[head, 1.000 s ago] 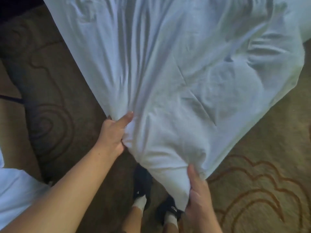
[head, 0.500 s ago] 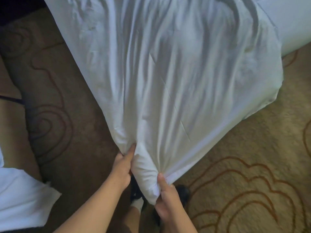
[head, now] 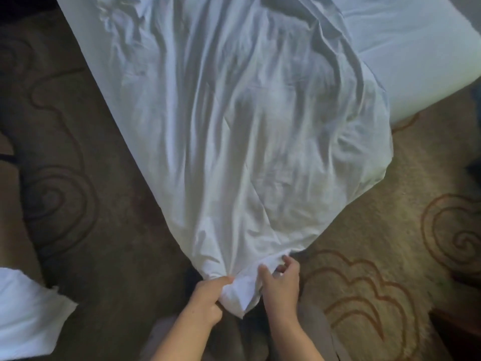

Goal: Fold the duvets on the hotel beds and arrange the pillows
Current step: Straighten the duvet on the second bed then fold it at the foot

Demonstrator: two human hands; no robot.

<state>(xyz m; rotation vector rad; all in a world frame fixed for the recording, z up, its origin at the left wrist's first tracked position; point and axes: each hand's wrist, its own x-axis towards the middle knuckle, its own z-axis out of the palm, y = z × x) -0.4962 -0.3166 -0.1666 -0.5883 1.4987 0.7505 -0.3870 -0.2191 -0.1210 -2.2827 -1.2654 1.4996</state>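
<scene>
A white duvet [head: 234,126] stretches from the bed at the top down toward me, narrowing to a bunched corner over the carpet. My left hand [head: 205,299] grips that corner from the left, thumb on top of the cloth. My right hand [head: 281,281] is on the corner's right side, its thumb and curled fingers pinching a fold of the fabric. The mattress [head: 416,61], covered in a white sheet, shows bare at the upper right. No pillow is plainly in view.
Brown carpet with swirl patterns [head: 364,295] lies all around. A second piece of white bedding [head: 26,316] sits at the lower left edge. Dark furniture [head: 466,332] stands at the lower right edge. My legs are below the duvet corner.
The duvet has been drawn further off the bed toward me, baring more mattress. My hands have come close together at the corner tip, and my right hand has shifted its hold onto a fold.
</scene>
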